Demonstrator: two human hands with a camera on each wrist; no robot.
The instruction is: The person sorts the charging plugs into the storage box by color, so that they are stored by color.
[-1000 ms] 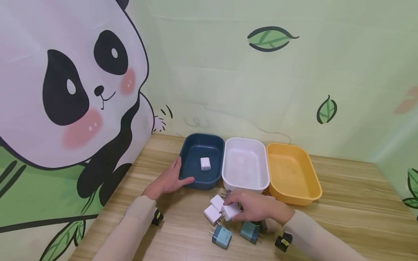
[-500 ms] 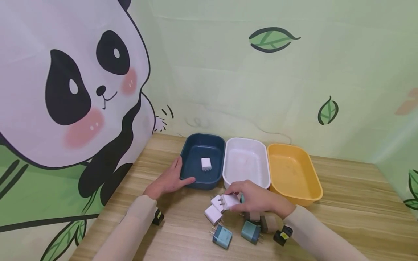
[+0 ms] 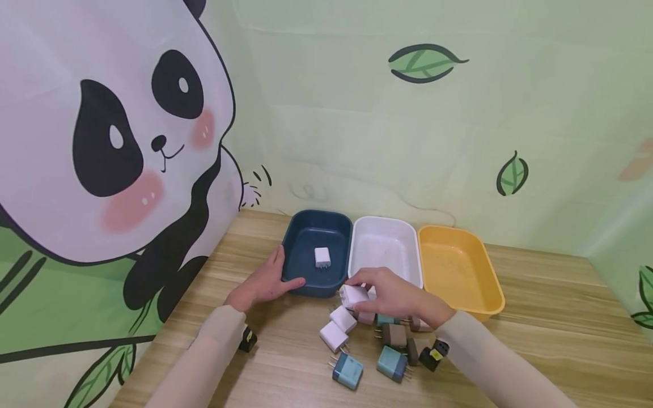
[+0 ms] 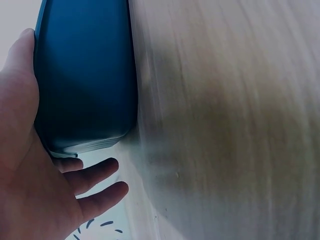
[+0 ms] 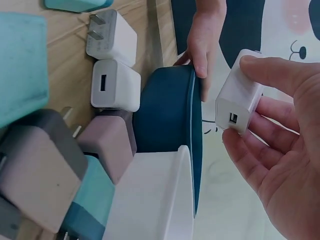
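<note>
In the head view my right hand [image 3: 390, 292] pinches a white charger plug [image 3: 353, 296] above the table, near the front edge of the white tray [image 3: 385, 221]. Its USB port and the thumb on its side show in the right wrist view. My left hand [image 3: 261, 281] rests against the near left corner of the dark blue tray [image 3: 317, 290]. The thumb lies at the front rim, and the other fingers stretch along the left side, fairly straight in the left wrist view. One white plug [image 3: 322, 257] lies inside the blue tray.
Two white plugs [image 3: 334, 336] lie in front of the blue tray. Blue-green plugs [image 3: 348, 371] and brown plugs [image 3: 394, 335] are scattered nearer and to the right, some partly hidden by my right hand. A yellow tray [image 3: 461, 272] stands right of the white one.
My right hand has lifted the white plug from the group and moved it away from me, toward the gap between the blue and white trays. The left hand has stayed put.
</note>
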